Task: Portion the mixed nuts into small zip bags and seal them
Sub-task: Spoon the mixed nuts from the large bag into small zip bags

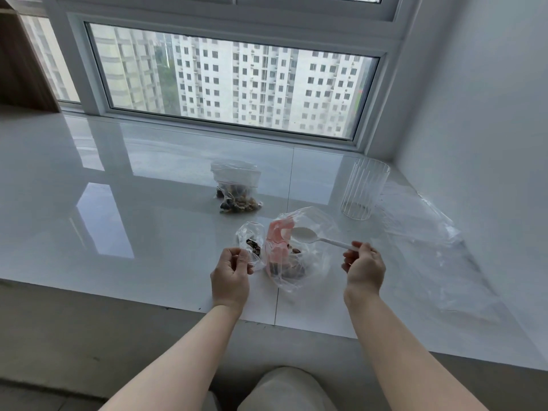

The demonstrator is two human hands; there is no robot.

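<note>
So that nuts can be spooned across, the left hand [230, 269] pinches the small zip bag [252, 243] open beside the big nut bag [299, 247], while the right hand [363, 264] grips the white spoon [314, 236] over it.

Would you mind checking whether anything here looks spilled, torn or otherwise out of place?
Nothing stands out. No nuts lie loose on the sill; they sit inside the filled zip bag, the small bag the left hand holds, and the large bag.
</note>
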